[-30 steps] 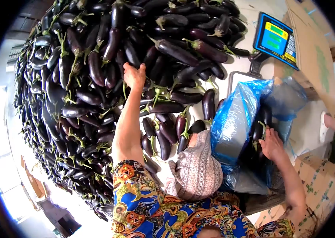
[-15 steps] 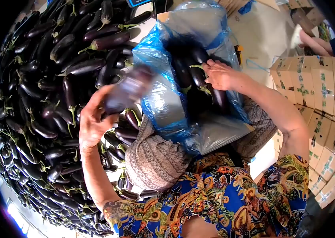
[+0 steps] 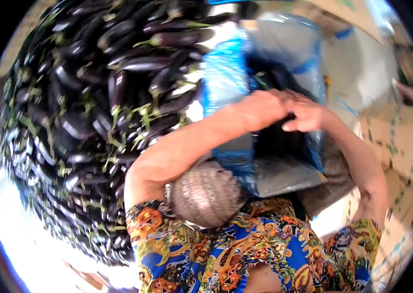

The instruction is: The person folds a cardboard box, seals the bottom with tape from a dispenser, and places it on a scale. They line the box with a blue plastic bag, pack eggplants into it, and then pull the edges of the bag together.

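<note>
Reaching into upward-opening blue bag (image 3: 222, 83), left hand (image 3: 260, 110) and right hand (image 3: 310, 115) touch.

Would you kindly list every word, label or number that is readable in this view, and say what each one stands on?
No text can be read here.
Green print on the cardboard boxes: too blurred to read.
No lettering shows on the blue bag or the eggplants.

The person wears a short-sleeved top (image 3: 245, 249) with a busy print in blue, orange, yellow and a little green. The left hand (image 3: 257, 110) and the right hand (image 3: 309, 116) are uncovered. A grey-beige, finely patterned cloth (image 3: 206, 193) covers one rounded part of the body.
</note>
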{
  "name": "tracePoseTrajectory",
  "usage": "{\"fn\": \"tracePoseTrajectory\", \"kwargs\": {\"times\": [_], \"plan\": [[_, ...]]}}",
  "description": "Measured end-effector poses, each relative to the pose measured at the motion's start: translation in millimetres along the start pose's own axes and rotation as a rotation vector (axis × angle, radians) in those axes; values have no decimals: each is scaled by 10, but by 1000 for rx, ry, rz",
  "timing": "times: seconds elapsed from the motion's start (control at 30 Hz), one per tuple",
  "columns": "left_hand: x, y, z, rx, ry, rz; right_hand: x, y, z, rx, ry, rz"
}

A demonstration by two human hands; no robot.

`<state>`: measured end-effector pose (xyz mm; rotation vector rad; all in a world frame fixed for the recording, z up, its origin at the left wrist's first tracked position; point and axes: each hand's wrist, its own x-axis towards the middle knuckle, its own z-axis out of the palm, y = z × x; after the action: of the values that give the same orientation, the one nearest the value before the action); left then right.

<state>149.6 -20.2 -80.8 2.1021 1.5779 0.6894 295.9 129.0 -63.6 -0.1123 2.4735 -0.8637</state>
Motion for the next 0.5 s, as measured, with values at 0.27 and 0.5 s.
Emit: {"fn": "tracePoseTrajectory", "kwargs": {"times": [0.27,0.5], "plan": [[-265,-5,-188,16,270,-14,122,-278,98,63,187,365],[-1803,-803,-965,419,898,-801,193,-414,93,-9,136,551]]}}
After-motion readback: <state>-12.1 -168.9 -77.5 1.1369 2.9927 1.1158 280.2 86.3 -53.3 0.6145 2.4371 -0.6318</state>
